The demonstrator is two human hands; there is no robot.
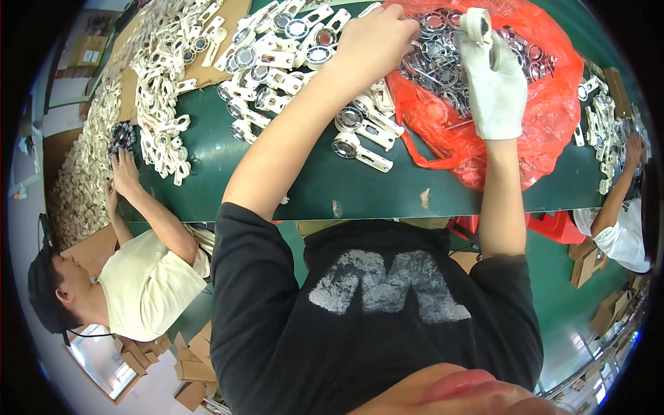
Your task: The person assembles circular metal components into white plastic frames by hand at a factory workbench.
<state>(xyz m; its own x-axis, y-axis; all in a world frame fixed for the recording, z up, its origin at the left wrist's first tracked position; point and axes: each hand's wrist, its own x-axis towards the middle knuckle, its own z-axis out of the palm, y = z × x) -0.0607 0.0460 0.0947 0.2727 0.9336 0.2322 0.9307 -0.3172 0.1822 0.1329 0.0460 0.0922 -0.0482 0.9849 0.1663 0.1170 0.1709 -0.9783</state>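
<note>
My right hand (496, 93), in a white glove, is raised over an open red plastic bag (560, 76). Its fingers grip a white plastic part with a ring-shaped head (476, 25). Inside the bag lie many shiny metal-look round pieces (439, 66). My left hand (379, 41) is bare and reaches to the bag's left edge, fingers curled downward; what they hold, if anything, is hidden. Beneath and beside that wrist is a heap of white plastic parts with round chrome-rimmed heads (297, 29). Several similar parts (361, 152) sit nearer me on the green table.
At left a co-worker (149, 283) handles dark pieces (122, 137) beside a large pile of white parts (86, 166). Cardboard (235, 41) lies under parts at the back. Another person's arm (622, 180) is at the far right, near more white parts (603, 131).
</note>
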